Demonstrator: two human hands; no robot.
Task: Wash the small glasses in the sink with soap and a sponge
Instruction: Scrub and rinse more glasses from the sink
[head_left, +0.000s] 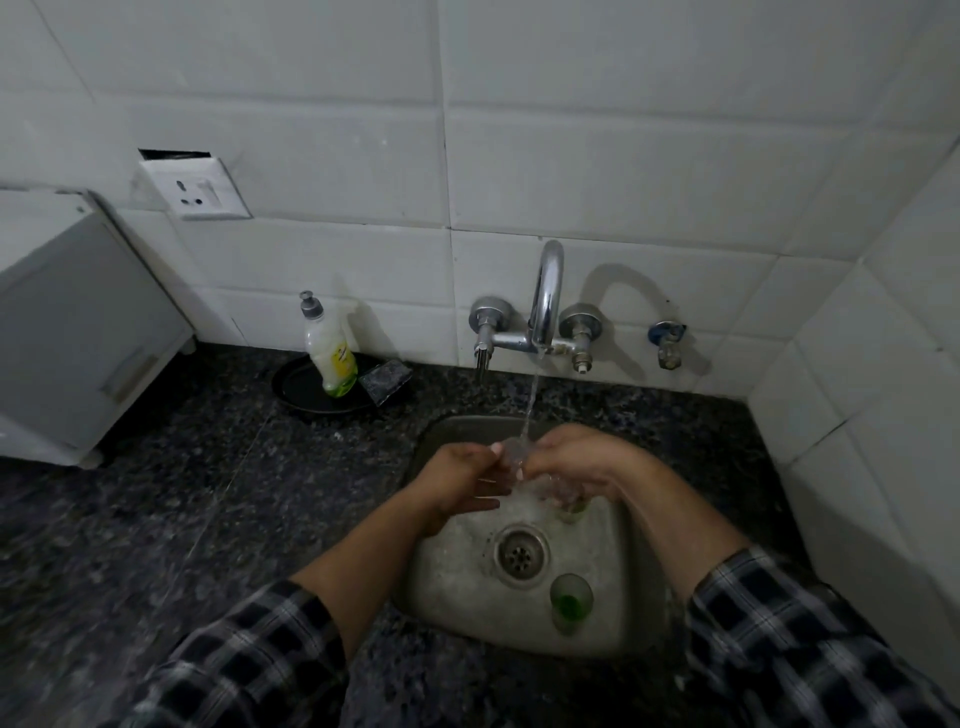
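Both hands meet under the running tap (546, 301) over the steel sink (457, 587). My left hand (460, 480) and my right hand (576, 457) together hold a small clear glass (511, 451) in the water stream, fingers curled round it. A second small glass (571, 512) shows just below my right hand, partly hidden. A green-bottomed small glass (570, 603) stands upright in the sink near the drain (521, 553). The soap bottle (330, 351) and dark sponge (385, 380) sit on a black plate (298, 387) behind the sink at the left.
Dark granite counter (156, 519) surrounds the sink. A white appliance (72, 322) stands at the far left. White tiled walls rise behind and at the right, with a socket (195, 189) and a spare wall valve (667, 340).
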